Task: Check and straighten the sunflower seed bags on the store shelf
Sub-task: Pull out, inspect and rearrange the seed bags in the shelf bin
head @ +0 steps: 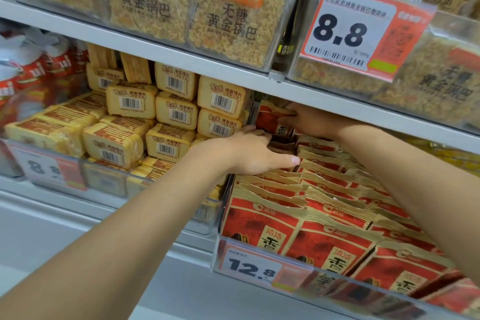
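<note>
Red and tan sunflower seed bags (324,218) stand in tight rows in a clear bin on the middle shelf, right of centre. At the back of the bin one bag (272,118) stands upright just under the shelf above. My right hand (309,121) reaches in from the right and grips this bag's top right part with curled fingers. My left hand (255,154) lies flat with straight fingers on the tops of the back-row bags, thumb pointing right, just below the upright bag.
A clear front lip with a 12.8 price tag (250,266) bounds the seed bin. Left of it are stacked yellow toast packs (171,112). The grey shelf (233,73) above carries clear boxes of rice crust and an 8.8 tag (345,34), leaving little headroom.
</note>
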